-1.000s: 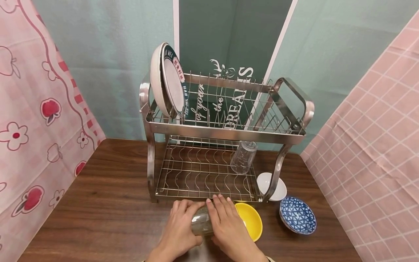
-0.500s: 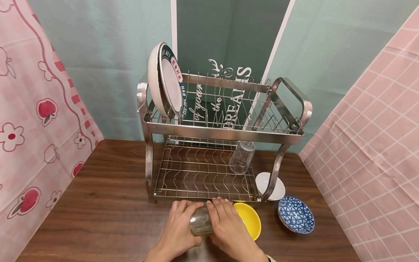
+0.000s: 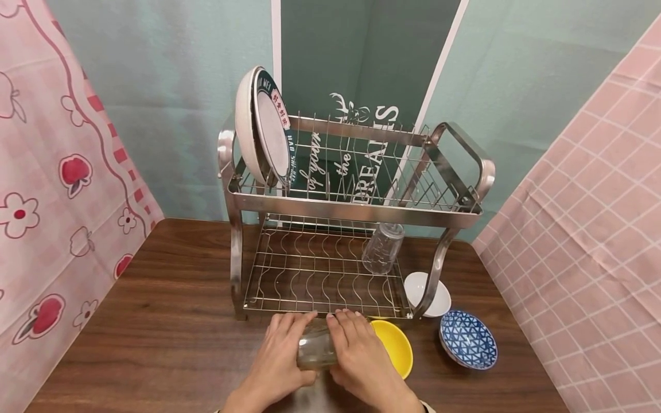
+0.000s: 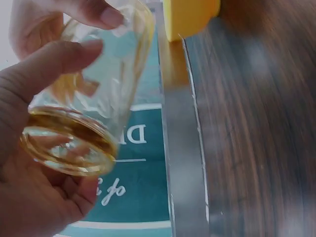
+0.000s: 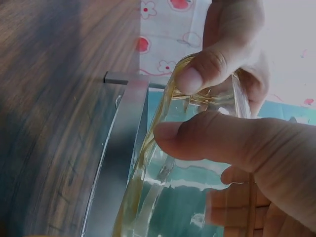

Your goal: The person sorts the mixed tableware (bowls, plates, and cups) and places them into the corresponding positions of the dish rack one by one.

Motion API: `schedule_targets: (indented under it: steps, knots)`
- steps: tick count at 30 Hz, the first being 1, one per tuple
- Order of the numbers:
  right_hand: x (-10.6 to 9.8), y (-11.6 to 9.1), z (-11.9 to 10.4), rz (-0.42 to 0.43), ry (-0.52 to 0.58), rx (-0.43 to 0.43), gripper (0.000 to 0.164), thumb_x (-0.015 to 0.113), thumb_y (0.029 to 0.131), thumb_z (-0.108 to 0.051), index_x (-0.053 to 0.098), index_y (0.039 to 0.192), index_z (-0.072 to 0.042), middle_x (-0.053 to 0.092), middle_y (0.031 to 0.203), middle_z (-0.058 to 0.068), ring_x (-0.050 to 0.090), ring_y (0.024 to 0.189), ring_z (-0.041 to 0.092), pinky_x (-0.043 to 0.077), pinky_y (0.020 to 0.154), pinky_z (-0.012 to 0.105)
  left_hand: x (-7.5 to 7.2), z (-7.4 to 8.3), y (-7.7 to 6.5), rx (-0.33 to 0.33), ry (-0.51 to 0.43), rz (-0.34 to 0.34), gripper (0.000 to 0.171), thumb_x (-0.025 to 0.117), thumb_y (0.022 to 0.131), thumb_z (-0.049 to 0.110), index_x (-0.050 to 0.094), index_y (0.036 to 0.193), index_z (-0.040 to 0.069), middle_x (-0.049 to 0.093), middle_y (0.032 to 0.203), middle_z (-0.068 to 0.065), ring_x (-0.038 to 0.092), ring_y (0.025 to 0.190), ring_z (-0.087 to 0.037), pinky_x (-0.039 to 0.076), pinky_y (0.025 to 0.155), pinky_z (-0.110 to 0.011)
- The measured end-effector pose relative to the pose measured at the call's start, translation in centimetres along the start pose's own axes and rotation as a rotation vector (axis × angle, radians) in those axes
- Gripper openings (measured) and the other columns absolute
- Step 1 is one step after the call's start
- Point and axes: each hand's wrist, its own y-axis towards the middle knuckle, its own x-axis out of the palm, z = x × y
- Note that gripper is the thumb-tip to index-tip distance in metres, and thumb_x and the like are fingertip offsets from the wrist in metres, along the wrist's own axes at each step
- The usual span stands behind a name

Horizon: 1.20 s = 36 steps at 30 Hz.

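Both hands hold an amber-tinted drinking glass (image 3: pixel 316 346) on its side, low in front of the dish rack (image 3: pixel 356 211). My left hand (image 3: pixel 276 361) grips the thick-based end; in the left wrist view its thumb lies along the glass (image 4: pixel 106 89). Around the other end curls my right hand (image 3: pixel 364 361), its thumb pressed on the side of the glass (image 5: pixel 187 168) in the right wrist view. A yellow bowl (image 3: pixel 396 350) sits just right of the right hand, partly hidden by it. A clear glass (image 3: pixel 383 249) stands upside down on the rack's lower tier.
Two dishes, including a plate with a dark patterned rim (image 3: pixel 272 123), stand upright at the top tier's left end. A white bowl (image 3: pixel 436 301) sits by the rack's right leg. Nearby is a blue patterned bowl (image 3: pixel 468 339). Curtains hang behind the wooden table (image 3: pixel 155 321).
The left hand's fingers have straightened and shifted slightly along the glass. Both hands keep hold of it at about the same spot; the rack and bowls have not moved.
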Motion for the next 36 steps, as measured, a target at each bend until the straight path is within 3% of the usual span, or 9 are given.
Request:
schedule_targets:
  steps: [4, 8, 12, 18, 22, 28, 36]
  knots:
    - [-0.1, 0.0, 0.4, -0.005, 0.033, 0.021, 0.091, 0.087, 0.043, -0.033, 0.054, 0.117, 0.008, 0.057, 0.111, 0.022, 0.055, 0.103, 0.036, 0.042, 0.091, 0.046, -0.4, -0.7, -0.1, 0.036, -0.053, 0.052, 0.106, 0.092, 0.038, 0.027, 0.048, 0.134, 0.014, 0.051, 0.116, 0.002, 0.043, 0.103, -0.012, 0.042, 0.083, -0.04]
    - [0.2, -0.1, 0.7, 0.013, 0.052, 0.027, 0.09, 0.086, 0.045, -0.033, 0.053, 0.118, 0.008, 0.057, 0.111, 0.022, 0.055, 0.103, 0.036, 0.042, 0.091, 0.046, -0.9, -1.4, -0.2, 0.07, -0.055, 0.076, 0.108, 0.093, 0.038, 0.03, 0.047, 0.135, 0.015, 0.05, 0.119, 0.001, 0.045, 0.105, -0.012, 0.042, 0.084, -0.041]
    - [0.5, -0.2, 0.9, 0.018, 0.095, 0.056, 0.089, 0.086, 0.047, -0.033, 0.053, 0.118, 0.007, 0.058, 0.112, 0.021, 0.056, 0.104, 0.034, 0.042, 0.092, 0.043, -1.4, -1.9, -0.2, 0.056, -0.067, 0.052, 0.107, 0.093, 0.04, 0.028, 0.046, 0.136, 0.018, 0.05, 0.12, 0.002, 0.046, 0.107, -0.013, 0.042, 0.084, -0.043]
    - [0.5, -0.1, 1.2, -0.033, 0.254, 0.196, 0.089, 0.088, 0.052, -0.037, 0.051, 0.123, 0.003, 0.057, 0.116, 0.016, 0.054, 0.108, 0.029, 0.043, 0.091, 0.04, -2.2, -2.4, -0.2, -0.029, -0.124, -0.034, 0.111, 0.092, 0.044, 0.021, 0.038, 0.141, 0.019, 0.049, 0.123, 0.001, 0.044, 0.114, -0.017, 0.038, 0.09, -0.049]
    - [0.5, -0.1, 1.3, -0.067, 0.332, 0.281, 0.089, 0.088, 0.055, -0.037, 0.049, 0.126, 0.001, 0.056, 0.12, 0.016, 0.054, 0.109, 0.029, 0.044, 0.089, 0.04, -2.4, -2.7, -0.2, -0.047, -0.119, -0.024, 0.108, 0.092, 0.048, 0.024, 0.038, 0.141, 0.017, 0.05, 0.123, -0.001, 0.045, 0.115, -0.019, 0.037, 0.091, -0.05]
    - [0.6, 0.1, 1.2, -0.068, 0.41, 0.368, 0.088, 0.088, 0.057, -0.033, 0.048, 0.127, 0.002, 0.056, 0.12, 0.016, 0.055, 0.107, 0.029, 0.046, 0.086, 0.043, -2.2, -3.2, 0.0, -0.017, -0.079, 0.14, 0.08, 0.088, 0.056, 0.021, 0.053, 0.128, 0.009, 0.055, 0.116, -0.005, 0.052, 0.107, -0.024, 0.043, 0.084, -0.05]
    - [1.1, 0.6, 1.2, -0.1, 0.522, 0.474, 0.085, 0.083, 0.065, -0.038, 0.045, 0.129, 0.003, 0.053, 0.123, 0.017, 0.054, 0.108, 0.029, 0.044, 0.087, 0.045, -1.8, -3.9, 0.5, -0.1, -0.087, 0.363, 0.06, 0.083, 0.062, 0.007, 0.06, 0.117, 0.003, 0.057, 0.113, -0.012, 0.053, 0.104, -0.03, 0.044, 0.08, -0.051]
